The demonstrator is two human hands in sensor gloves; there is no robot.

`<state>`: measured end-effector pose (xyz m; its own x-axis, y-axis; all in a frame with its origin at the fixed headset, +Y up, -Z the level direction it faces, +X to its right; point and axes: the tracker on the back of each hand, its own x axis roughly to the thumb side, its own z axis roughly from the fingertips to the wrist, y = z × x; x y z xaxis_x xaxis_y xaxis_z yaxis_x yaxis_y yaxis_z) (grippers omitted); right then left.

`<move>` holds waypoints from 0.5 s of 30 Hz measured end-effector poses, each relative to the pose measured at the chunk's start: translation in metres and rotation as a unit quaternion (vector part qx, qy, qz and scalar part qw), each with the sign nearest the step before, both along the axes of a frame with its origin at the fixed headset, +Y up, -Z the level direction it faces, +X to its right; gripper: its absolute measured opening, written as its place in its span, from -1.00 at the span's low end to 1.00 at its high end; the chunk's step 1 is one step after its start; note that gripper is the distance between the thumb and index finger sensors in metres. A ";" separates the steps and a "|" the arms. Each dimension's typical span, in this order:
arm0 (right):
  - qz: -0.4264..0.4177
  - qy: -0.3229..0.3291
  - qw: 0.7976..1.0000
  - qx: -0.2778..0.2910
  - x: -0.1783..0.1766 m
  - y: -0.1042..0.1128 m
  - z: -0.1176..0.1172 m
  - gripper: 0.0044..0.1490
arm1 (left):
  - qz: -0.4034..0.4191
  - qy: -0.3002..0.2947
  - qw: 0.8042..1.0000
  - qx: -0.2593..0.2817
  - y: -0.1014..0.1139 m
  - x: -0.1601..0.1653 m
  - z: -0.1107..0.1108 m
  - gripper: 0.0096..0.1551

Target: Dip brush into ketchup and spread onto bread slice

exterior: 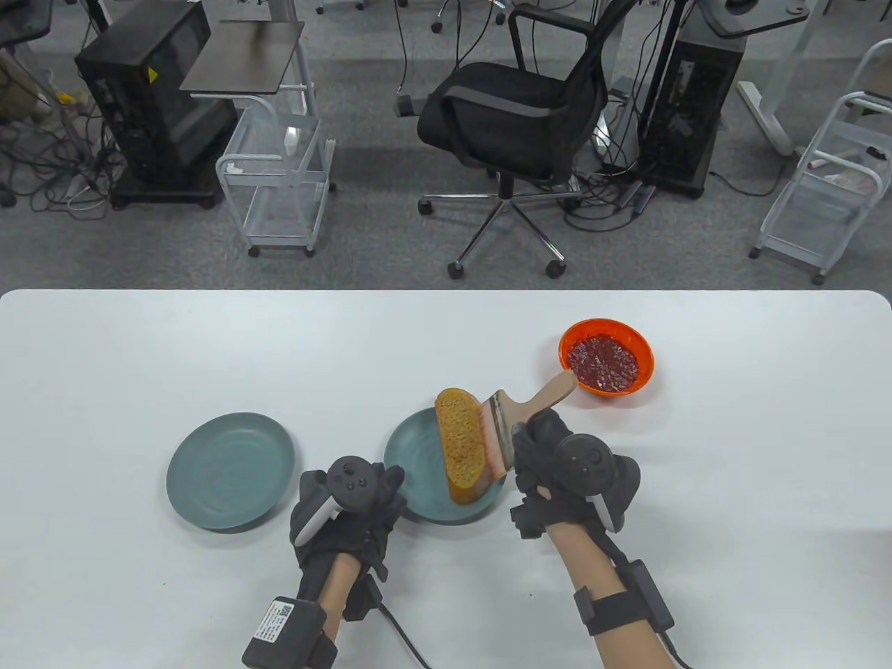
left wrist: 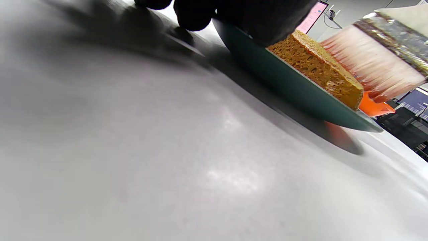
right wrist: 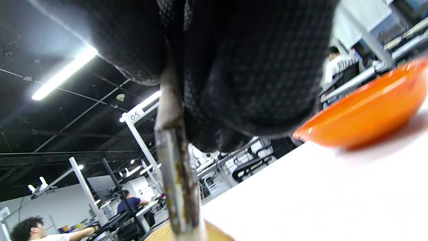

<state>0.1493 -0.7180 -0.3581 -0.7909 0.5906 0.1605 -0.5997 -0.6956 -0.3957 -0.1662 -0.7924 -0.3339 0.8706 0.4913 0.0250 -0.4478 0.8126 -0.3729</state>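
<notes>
A bread slice lies on a teal plate near the table's middle. My right hand grips the wooden handle of a wide brush; its bristles lie against the slice's right side. In the left wrist view the bristles hang over the bread. My left hand rests at the plate's left rim, fingers on its edge. An orange bowl of ketchup stands at the back right. In the right wrist view the ferrule shows edge-on below my fingers.
A second teal plate with nothing on it lies left of my left hand. The white table ends at its far edge, with a black office chair and carts on the floor beyond.
</notes>
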 end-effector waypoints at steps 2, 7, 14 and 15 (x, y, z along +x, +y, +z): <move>-0.016 -0.011 1.000 0.007 0.005 0.000 0.000 -0.42 | 0.000 0.000 1.000 0.000 0.000 0.000 0.000 -0.41; -0.141 0.053 0.987 -0.062 -0.015 -0.017 -0.004 -0.42 | 0.002 -0.001 1.000 -0.001 0.000 0.000 0.000 -0.41; -0.073 0.052 0.994 -0.057 -0.024 -0.018 -0.005 -0.42 | 0.003 -0.002 1.000 -0.001 0.000 0.000 0.000 -0.41; -0.057 0.036 0.997 -0.042 -0.019 -0.015 -0.005 -0.42 | 0.002 -0.002 1.000 0.000 0.000 0.000 0.000 -0.41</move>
<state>0.1307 -0.7325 -0.3628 -0.7067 0.6893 0.1593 -0.7007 -0.6510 -0.2919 -0.1665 -0.7926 -0.3338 0.8684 0.4951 0.0287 -0.4496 0.8104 -0.3757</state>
